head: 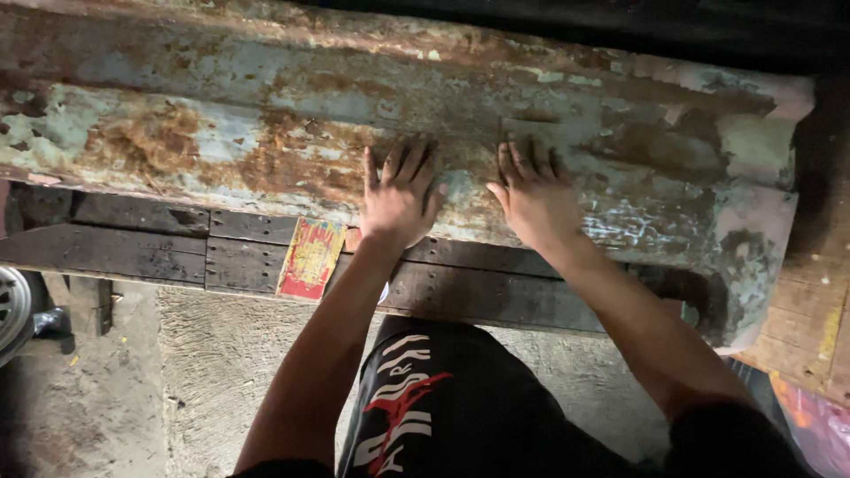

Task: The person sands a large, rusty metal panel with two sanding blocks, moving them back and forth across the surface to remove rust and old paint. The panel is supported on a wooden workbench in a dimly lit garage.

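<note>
A long, rusty metal panel (221, 133) with flaking pale blue paint lies across a dark wooden bench (142, 252). My left hand (400, 196) rests flat on the panel near its front edge, fingers spread. My right hand (534, 196) presses flat on the panel just to the right, its fingertips on a small grey rectangular piece (534, 133) that looks like sandpaper. Both hands lie side by side, a short gap between them. Neither hand grips anything.
A red and yellow printed packet (310, 258) lies on the bench planks left of my left wrist. Rough concrete floor (212, 372) lies below. A wheel rim (11, 310) shows at the far left. Lighter wooden boards (810, 310) stand at the right.
</note>
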